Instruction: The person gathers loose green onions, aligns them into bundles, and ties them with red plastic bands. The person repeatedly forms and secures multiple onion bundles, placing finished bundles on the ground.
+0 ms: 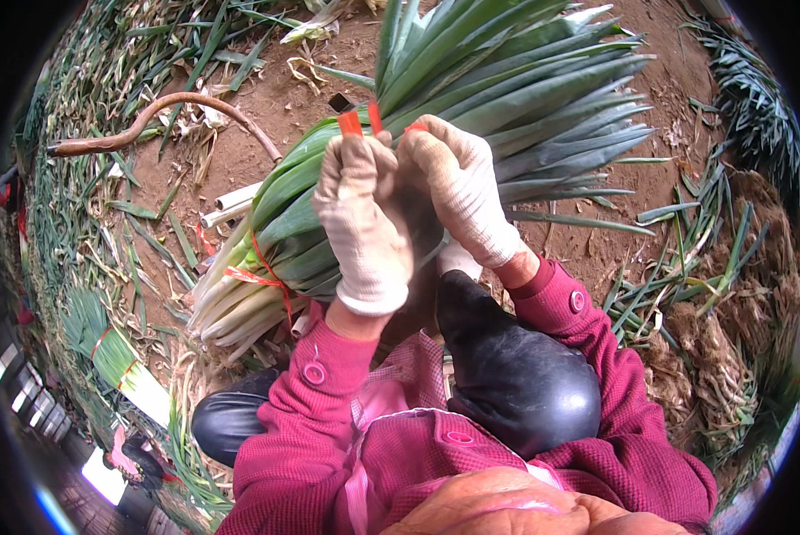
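Note:
A thick bundle of leeks or large green onions (293,207) lies across the ground before me, pale stalks at lower left and broad green leaves fanning to upper right. Red plastic tape (256,275) circles it near the stalks. Over its middle, my gloved left hand (360,214) has its fingers closed on a second red tape (350,124), whose end sticks up. Close beside it, my gloved right hand (450,180) pinches a bit of red tape at its fingertips. The hands hide where this tape meets the bundle.
A curved wooden stick (166,103) and white tubes (238,196) lie left of the bundle. A tied bundle (122,361) rests at lower left, another leafy pile (754,107) at upper right. Loose leaves (92,174) and root trimmings (701,368) litter the soil. Another person (136,458) is partly visible at lower left.

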Demonstrator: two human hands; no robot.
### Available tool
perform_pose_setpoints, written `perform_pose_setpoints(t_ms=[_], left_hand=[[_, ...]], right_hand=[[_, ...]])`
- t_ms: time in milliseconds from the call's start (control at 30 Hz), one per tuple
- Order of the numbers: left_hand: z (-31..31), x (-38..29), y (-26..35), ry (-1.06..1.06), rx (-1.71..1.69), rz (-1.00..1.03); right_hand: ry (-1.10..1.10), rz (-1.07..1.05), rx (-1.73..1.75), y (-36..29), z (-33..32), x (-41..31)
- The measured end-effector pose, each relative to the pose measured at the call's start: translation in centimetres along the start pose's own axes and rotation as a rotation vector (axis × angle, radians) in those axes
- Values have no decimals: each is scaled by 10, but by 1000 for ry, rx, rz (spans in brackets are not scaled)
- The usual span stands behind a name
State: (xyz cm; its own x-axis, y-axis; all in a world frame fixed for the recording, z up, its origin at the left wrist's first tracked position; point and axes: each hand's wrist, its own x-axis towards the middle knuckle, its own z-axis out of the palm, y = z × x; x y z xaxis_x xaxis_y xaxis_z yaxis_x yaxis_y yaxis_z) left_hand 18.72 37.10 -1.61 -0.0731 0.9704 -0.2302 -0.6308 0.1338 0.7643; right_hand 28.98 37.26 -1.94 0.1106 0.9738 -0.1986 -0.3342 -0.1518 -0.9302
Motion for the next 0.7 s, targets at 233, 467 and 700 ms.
perform_pose_setpoints(t_ms=[233, 467, 700], left_hand=[[-12, -13, -27, -60, 494, 233], [-36, -8, -52, -155, 837, 537], [-27, 18, -59, -293, 1076, 755]], right_hand=[[-143, 215, -229, -12, -8, 48], [-420, -64, -923, -18, -10, 69], [-299, 335, -844, -1, -5, 112]])
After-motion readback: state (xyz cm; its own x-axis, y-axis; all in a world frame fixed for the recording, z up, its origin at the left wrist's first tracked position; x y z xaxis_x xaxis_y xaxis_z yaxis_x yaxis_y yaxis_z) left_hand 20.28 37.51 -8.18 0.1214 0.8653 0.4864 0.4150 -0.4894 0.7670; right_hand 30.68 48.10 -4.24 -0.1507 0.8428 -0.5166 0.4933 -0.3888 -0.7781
